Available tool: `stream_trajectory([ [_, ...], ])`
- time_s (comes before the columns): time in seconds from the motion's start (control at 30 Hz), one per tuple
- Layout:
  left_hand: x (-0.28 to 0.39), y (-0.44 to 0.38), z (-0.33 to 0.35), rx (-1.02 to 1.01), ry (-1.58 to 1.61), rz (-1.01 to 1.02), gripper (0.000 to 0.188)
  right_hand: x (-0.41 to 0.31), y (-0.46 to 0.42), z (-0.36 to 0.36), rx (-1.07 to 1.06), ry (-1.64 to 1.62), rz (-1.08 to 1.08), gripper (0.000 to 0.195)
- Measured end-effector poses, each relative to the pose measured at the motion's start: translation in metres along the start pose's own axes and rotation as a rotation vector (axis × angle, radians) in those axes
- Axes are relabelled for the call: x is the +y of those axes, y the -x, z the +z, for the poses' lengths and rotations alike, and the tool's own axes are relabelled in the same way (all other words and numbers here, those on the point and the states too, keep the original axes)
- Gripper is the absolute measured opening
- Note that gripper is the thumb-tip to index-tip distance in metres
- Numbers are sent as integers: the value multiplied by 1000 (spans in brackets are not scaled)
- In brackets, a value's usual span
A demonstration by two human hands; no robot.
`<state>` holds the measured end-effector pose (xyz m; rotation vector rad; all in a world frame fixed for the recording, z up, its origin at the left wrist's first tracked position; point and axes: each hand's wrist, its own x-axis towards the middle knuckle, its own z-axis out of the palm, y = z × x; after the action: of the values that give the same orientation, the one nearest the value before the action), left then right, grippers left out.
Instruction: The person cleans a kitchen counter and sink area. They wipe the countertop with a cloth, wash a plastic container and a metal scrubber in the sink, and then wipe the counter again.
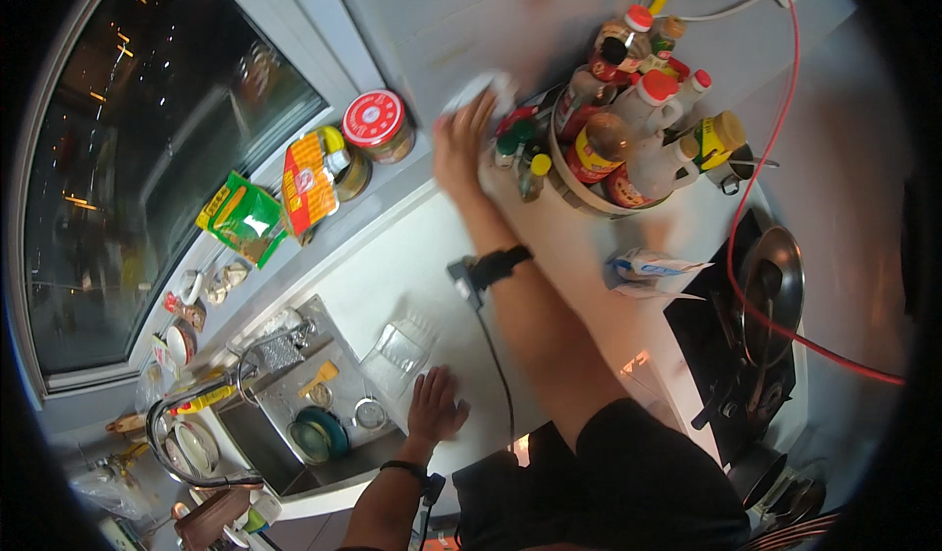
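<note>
My right hand reaches far forward and presses a white cloth or paper wipe against the tiled wall in the corner. Just right of it stand small seasoning jars and a round tray crowded with sauce bottles. Palm down, my left hand rests on the white countertop near the sink, holding nothing. Beyond its fingertips lies a clear plastic container. Both wrists wear black bands with cables.
Left is a sink with a curved faucet and bowls. Food packets and a red-lidded jar line the windowsill. A pan stands on the black stove at right. A red cable hangs across the right side.
</note>
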<state>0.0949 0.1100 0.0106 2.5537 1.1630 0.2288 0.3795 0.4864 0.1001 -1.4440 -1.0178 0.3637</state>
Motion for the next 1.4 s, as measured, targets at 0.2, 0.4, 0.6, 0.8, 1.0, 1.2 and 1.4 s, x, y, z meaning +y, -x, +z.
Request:
stream_trajectory([
  [0.2,0,-5,3,-36,-8,-3,62,8,-13,-1,65,37,-45,98],
  [0.4,-2,-5,5,-51,-2,-7,65,36,98,52,-145,-223,257,101],
  [0.6,1,-4,1,-126,-37,-47,66,21,116,36,-325,-286,410,94],
  [0.8,-1,-3,5,-62,-27,-8,67,44,99,12,-240,-128,295,88],
  [1.0,-2,-5,1,-58,-2,-7,67,51,97,-15,-197,100,125,74],
  [1.2,-2,-5,-1,-43,-2,-15,66,31,127,-69,-525,-305,531,58],
  [1.4,-3,-7,-2,-44,-3,-1,64,24,177,-153,-605,-791,747,54],
])
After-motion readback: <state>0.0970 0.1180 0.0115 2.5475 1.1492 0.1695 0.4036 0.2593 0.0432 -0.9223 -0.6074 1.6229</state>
